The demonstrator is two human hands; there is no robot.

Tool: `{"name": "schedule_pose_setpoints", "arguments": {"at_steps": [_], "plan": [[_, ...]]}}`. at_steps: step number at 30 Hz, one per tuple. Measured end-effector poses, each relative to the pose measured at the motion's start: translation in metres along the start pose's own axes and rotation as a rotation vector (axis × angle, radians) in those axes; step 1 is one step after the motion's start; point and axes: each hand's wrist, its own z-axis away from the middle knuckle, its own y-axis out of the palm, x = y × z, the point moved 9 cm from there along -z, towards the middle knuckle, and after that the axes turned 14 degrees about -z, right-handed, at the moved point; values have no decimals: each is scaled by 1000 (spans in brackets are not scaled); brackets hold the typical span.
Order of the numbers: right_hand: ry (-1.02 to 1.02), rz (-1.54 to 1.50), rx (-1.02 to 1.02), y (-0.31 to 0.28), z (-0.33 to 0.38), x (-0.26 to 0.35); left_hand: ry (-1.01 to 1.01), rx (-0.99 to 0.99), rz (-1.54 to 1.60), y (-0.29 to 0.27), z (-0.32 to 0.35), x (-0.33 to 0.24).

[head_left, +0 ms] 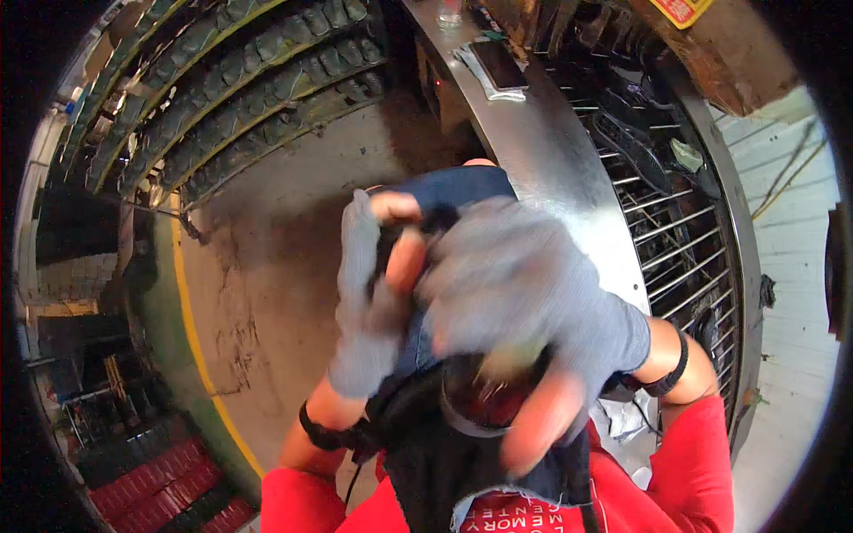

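1. The fingers (396, 207) of the left hand (362, 298) curl by a black thing (435, 218); its finger and thumb tips look apart, with black between them. I can't tell if they grip it.
2. The right hand (524, 275) is blurry. Its fingers bend toward the left hand, with the thumb pointing down and away. I can't tell if they are clamped on anything.
3. The black thing is between the 2 hands, past the left edge of the bench (569, 169), over the lap.
4. A round dark thing (487, 412) is below the right hand, near the apron (426, 471).
5. I think this step is working the black thing with 2 hands.
6. The next move seems to need a steady left hand and careful right fingers.
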Motion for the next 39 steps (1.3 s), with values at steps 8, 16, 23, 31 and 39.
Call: {"name": "schedule_pose_setpoints", "arguments": {"at_steps": [8, 16, 23, 31, 39], "plan": [[-196, 363, 452, 158, 64, -42, -681, 159, 943, 75, 38, 78], [456, -198, -850, 18, 114, -84, -615, 207, 658, 57, 51, 38], [593, -129, -793, 15, 117, -52, -539, 278, 695, 64, 64, 19], [491, -25, -558, -5, 70, -28, -415, 151, 485, 51, 83, 21], [412, -343, -665, 11, 74, -40, -824, 228, 782, 52, 93, 55]]}}
